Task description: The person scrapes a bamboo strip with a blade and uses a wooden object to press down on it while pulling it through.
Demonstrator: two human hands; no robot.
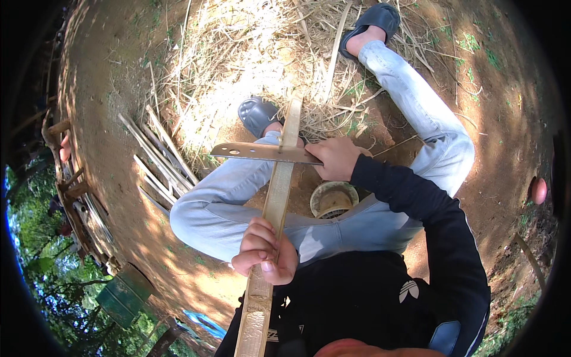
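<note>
A person in pale blue jeans point(416, 101) and a black long-sleeved top point(363, 297) sits over bare earth point(113, 137), working a long split bamboo strip point(279, 187) with a flat-bladed machete point(259, 152). The left hand point(266, 253) is closed around the strip below the blade, fingers wrapped over it and thumb along the near side. The strip runs lengthwise up the middle of the view, from the lower edge beside the person's torso, between the legs, to a far end near the left foot. The right hand point(336, 157) grips the machete at its right end, the handle mostly hidden in the fist; the blade, pierced by holes near its tip, lies crosswise over the strip. A round, pale container point(321, 191) stands on the ground between the thighs, partly covered by one of them. Dark clogs point(257, 116) cover both feet, set at a sunlit heap of pale shavings point(220, 65). Split poles point(159, 156) lie grouped beyond the left knee, and a green box-like object point(123, 296) is at lower left.
</note>
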